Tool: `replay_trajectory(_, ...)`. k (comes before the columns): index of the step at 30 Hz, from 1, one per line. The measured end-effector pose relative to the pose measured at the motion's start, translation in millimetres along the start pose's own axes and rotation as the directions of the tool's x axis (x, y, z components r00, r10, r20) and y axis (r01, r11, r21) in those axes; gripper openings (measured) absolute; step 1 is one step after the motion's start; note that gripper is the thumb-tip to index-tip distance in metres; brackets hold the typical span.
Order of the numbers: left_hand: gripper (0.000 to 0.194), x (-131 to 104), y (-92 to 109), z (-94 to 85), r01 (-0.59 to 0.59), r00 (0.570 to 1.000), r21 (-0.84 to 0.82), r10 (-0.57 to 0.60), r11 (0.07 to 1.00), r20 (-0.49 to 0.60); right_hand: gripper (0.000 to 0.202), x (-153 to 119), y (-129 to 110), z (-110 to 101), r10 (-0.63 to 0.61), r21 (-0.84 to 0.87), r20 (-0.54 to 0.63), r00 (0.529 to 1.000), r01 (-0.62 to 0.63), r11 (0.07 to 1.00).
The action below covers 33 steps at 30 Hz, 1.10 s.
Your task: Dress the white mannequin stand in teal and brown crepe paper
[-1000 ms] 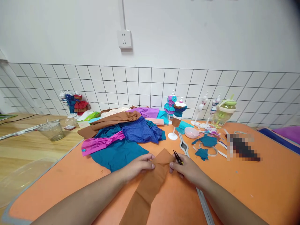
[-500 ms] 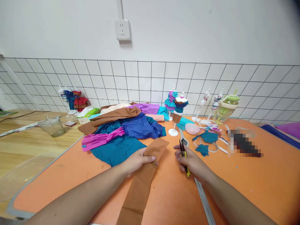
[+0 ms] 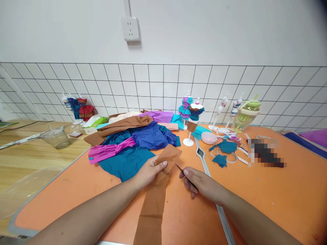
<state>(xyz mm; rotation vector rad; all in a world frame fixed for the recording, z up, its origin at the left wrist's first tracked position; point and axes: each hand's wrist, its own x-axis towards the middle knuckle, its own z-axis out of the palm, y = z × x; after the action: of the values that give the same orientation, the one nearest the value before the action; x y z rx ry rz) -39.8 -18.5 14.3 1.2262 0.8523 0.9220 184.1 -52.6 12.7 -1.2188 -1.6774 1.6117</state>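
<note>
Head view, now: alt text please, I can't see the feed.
Left hand grips a brown paper strip; right hand holds small dark scissors pointed at it. Crumpled coloured papers lie beyond on the orange table.

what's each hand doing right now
Left hand: closed on the brown strip, thumb on top.
Right hand: closed around the dark-bladed snips, tip toward the strip.

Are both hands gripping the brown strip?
No, only the left hand grips the brown strip; the right hand holds a dark pointed tool.
</note>
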Motion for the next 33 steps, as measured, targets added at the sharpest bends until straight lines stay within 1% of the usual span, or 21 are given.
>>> replay_trajectory(4,0.044,-0.5,-0.9,0.7,-0.02,1.0,0.047,0.019,0.999,0.01,0.058,0.8,-4.4,2.6,0.021,-0.031,-0.013,1.0,-0.022,0.999)
replay_trajectory(7,0.045,-0.9,-1.2,1.3,-0.029,0.999,0.072,0.027,0.997,0.029,0.06,1.6,-6.3,2.2,0.017,-0.049,-0.03,0.999,-0.019,0.999)
replay_trajectory(9,0.046,-1.0,-1.3,2.0,-0.025,0.999,0.056,0.023,0.998,0.034,0.056,1.6,-6.7,1.0,0.013,-0.063,-0.04,0.999,-0.015,0.998)
replay_trajectory(14,0.052,-0.4,-2.6,1.2,-0.016,0.999,-0.023,0.015,1.0,-0.029,0.049,0.0,-7.1,-3.6,0.029,-0.104,-0.061,0.998,-0.036,0.994)
replay_trajectory(16,0.052,0.1,-3.2,-0.2,-0.007,1.0,-0.042,0.006,0.999,-0.027,0.048,-0.1,-6.5,-4.2,0.019,-0.113,-0.082,0.996,-0.028,0.993)
replay_trajectory(20,0.05,0.0,-2.7,0.3,-0.022,1.0,-0.047,0.022,0.999,0.011,0.048,1.0,-3.7,-2.3,0.002,-0.11,-0.094,0.996,-0.012,0.994)
replay_trajectory(27,0.051,-1.6,-1.1,4.6,-0.06,0.996,0.015,0.059,0.998,0.067,0.051,3.1,-3.0,-1.6,-0.011,-0.114,-0.1,0.995,0.0,0.994)
replay_trajectory(31,0.054,-1.8,-0.7,5.3,-0.046,0.99,-0.012,0.047,0.999,0.136,0.052,4.1,-3.7,-0.5,-0.026,-0.098,-0.096,0.995,0.017,0.995)
replay_trajectory(33,0.053,-2.1,-0.5,6.1,-0.043,0.987,-0.008,0.044,0.999,0.152,0.052,4.4,-4.0,0.9,-0.019,-0.089,-0.093,0.996,0.011,0.996)
